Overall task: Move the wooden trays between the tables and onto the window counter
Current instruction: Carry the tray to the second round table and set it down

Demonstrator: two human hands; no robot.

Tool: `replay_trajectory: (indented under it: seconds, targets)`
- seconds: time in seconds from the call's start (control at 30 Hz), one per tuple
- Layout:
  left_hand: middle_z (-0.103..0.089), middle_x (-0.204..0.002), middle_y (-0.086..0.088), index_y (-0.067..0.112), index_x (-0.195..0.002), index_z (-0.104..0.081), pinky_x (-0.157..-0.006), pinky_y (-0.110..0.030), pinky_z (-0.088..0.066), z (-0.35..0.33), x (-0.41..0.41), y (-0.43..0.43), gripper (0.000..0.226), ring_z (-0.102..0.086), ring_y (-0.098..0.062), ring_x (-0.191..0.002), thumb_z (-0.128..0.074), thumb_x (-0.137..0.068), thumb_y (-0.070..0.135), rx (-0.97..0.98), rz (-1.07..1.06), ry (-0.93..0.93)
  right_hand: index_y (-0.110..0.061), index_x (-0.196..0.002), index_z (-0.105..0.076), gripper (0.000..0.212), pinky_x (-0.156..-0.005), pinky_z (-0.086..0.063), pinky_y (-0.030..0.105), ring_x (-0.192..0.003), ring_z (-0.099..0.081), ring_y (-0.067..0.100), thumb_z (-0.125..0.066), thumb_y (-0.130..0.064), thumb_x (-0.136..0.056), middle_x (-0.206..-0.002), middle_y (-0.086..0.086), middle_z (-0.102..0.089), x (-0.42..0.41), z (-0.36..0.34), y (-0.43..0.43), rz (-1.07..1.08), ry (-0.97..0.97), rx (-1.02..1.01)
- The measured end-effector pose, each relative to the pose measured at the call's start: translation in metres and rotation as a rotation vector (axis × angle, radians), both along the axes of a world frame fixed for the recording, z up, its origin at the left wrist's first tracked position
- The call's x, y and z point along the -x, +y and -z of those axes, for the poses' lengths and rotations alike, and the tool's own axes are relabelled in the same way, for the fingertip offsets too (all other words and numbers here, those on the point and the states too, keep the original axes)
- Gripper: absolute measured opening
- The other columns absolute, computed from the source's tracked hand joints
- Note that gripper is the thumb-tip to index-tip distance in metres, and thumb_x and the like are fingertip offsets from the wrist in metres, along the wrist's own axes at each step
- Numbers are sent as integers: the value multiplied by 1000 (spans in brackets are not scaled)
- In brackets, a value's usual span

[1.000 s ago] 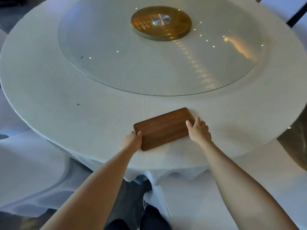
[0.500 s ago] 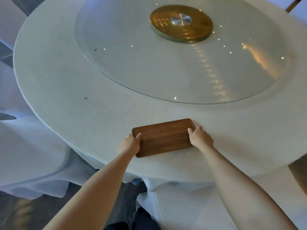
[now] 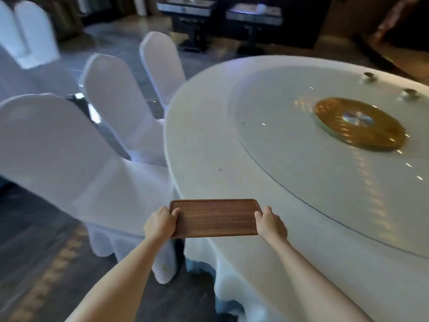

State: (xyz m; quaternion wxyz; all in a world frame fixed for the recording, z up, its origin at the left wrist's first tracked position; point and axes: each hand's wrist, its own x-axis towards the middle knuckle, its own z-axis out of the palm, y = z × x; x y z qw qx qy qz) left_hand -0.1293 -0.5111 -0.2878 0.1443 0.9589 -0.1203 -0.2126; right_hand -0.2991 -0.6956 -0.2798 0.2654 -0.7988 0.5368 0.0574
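Lifted off the round table point(image 3: 232, 112), wooden tray point(image 3: 214, 218) pinched at both ends by left hand point(image 3: 160, 223) and right hand point(image 3: 270, 223); carrying away comes next.

Left of the round table point(image 3: 209, 126), three white-covered chairs point(image 3: 69, 154) stand close to its rim, blocking that side. Open dark floor point(image 3: 34, 252) lies near left. The glass turntable point(image 3: 325, 182) occupies the table's right.
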Motion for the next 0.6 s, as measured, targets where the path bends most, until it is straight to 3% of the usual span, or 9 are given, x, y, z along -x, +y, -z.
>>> replay_trajectory:
  seconds: [0.43,0.6]
  targets:
    - [-64,-117,-21,3,-105,-56,-80,-36,-42,-77,-110,272,48,-58,-36,-110,-41,-93,47,208,-532,-203,-3,-113,-56,36,-85,-43,37,-108,-56,36,-35,-27,-95,-117,19,-63,-200,-82,208,-418,-362,8]
    - [-66,-112,-21,8,-86,-51,-78,-37,-42,-95,-137,375,40,-60,-37,-106,-45,-92,46,258,-668,-255,-2,-114,-57,37,-89,-43,39,-111,-55,36,-36,-26,-96,-118,20,-62,-260,-93,300,-553,-445,-35]
